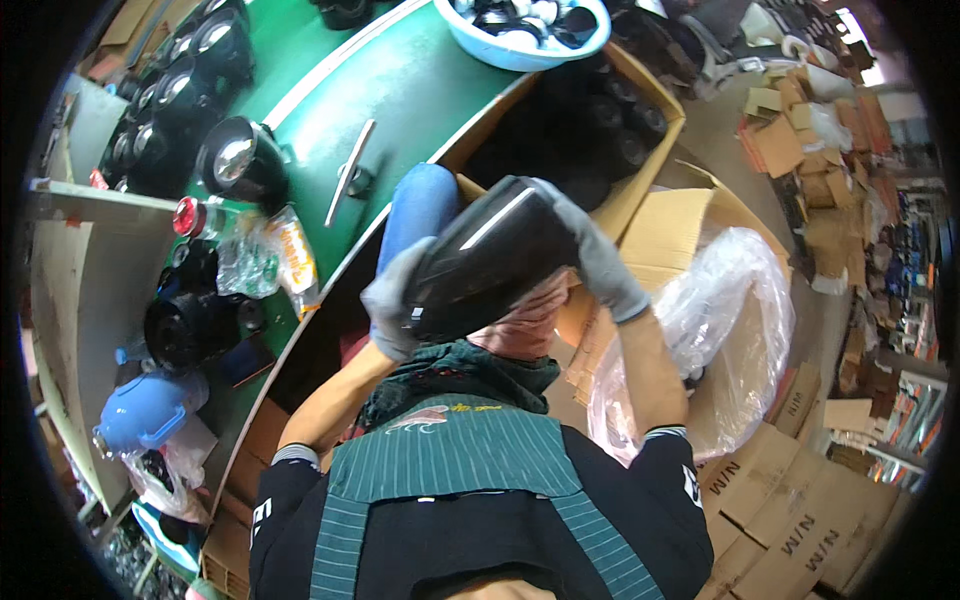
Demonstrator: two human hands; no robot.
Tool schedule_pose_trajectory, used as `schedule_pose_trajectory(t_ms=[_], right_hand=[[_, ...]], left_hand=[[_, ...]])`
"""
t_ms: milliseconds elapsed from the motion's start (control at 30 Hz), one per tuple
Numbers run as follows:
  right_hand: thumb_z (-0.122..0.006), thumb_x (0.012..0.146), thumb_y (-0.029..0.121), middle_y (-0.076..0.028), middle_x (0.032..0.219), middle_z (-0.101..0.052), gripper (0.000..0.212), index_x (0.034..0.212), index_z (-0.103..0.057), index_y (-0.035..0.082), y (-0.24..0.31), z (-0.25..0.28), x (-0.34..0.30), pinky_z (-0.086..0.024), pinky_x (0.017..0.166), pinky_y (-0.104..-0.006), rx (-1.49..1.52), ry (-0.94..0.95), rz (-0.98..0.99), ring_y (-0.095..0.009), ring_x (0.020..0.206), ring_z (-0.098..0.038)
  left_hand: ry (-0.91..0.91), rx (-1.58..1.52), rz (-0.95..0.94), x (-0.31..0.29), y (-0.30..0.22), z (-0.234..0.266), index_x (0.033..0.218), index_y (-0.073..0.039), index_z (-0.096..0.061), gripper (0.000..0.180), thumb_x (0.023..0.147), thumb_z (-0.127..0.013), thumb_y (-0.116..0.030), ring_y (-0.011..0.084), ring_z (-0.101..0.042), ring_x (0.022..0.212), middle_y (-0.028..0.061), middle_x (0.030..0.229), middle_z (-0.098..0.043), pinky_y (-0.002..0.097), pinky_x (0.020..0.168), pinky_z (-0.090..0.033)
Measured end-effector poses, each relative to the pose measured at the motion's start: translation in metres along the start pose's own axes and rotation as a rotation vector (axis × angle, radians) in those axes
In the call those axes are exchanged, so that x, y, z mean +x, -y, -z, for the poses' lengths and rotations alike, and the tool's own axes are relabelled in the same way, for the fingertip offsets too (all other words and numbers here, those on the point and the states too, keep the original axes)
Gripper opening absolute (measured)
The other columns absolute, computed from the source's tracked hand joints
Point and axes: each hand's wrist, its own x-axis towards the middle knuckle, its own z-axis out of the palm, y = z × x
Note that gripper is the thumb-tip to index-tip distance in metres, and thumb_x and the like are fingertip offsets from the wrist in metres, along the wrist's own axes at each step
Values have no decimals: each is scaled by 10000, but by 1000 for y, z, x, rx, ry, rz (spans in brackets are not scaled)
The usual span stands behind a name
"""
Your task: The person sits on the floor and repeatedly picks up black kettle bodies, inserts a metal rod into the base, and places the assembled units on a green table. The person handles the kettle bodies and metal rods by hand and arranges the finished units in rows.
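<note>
Between my two hands, above my lap, is a glossy black rounded housing (pixel 490 260), tilted with its right end farther away. My left hand (pixel 396 300), in a grey glove, grips its near left end. At the far right end my gloved right hand (pixel 598 255) presses against it, with some fingers hidden behind. A strip of light reflects off the smooth upper side, and a small white mark shows near the left end. What the housing is for, and its underside, I cannot make out.
On the green bench (pixel 330 95) lie a metal rod tool (pixel 350 172), black round housings (pixel 238 158), a plastic bottle (pixel 205 218) and a blue jug (pixel 150 410). A blue basin (pixel 530 50) holds small parts. Right of me stand a carton (pixel 665 100) of black parts and a plastic-lined carton (pixel 770 330).
</note>
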Motion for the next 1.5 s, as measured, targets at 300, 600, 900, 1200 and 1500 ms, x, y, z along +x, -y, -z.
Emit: schedule_pose_trajectory(t_ms=[300, 600, 900, 1200, 1500], right_hand=[[-952, 759, 380, -227, 1515, -613, 972, 1559, -543, 12, -79, -52, 5, -451, 1218, -473, -917, -124, 295, -382, 1426, -588], [-593, 1046, 642, -216, 1737, -360, 1066, 1743, -114, -7, -106, -43, 6, -354, 1288, -465, -54, -301, 219, -351, 1558, -456], [-516, 1168, 294, 19, 817, -498, 359, 1384, -648, 39, -114, -12, 29, -477, 1209, -590, 1142, -2, 200, -168, 831, -672], [-576, 1094, 61, -7, 1121, -624, 424, 1498, -571, 189, -216, -12, 105, -591, 922, -343, 409, 71, 586, -117, 787, -526], [-771, 819, 193, -24, 605, -563, 262, 595, -678, 91, -58, -39, -48, -428, 1211, -587, -31, 220, 412, -229, 810, -651]], left_hand=[[134, 613, 111, 54, 98, 51, 1491, -41, -608, 598, 938, -778, -189, 467, -596, 1313, 262, 1471, -601, 536, 1113, -487], [410, -164, 634, 130, 96, 37, 1488, 26, -642, 507, 1012, -782, -77, 119, -705, 1096, 40, 1190, -789, 314, 952, -594], [986, 3, 150, 140, -40, 29, 1400, -70, -710, 537, 893, -806, -219, 388, -772, 1011, 186, 1174, -787, 448, 884, -625], [720, 475, 68, 81, -140, -4, 1629, 52, -383, 1005, 826, -865, -313, 490, -350, 1559, 282, 1651, -401, 659, 1260, -268], [549, -266, 204, 96, 20, 2, 1429, 60, -610, 493, 1174, -398, -305, 378, -703, 1236, 256, 1356, -701, 452, 1080, -547]])
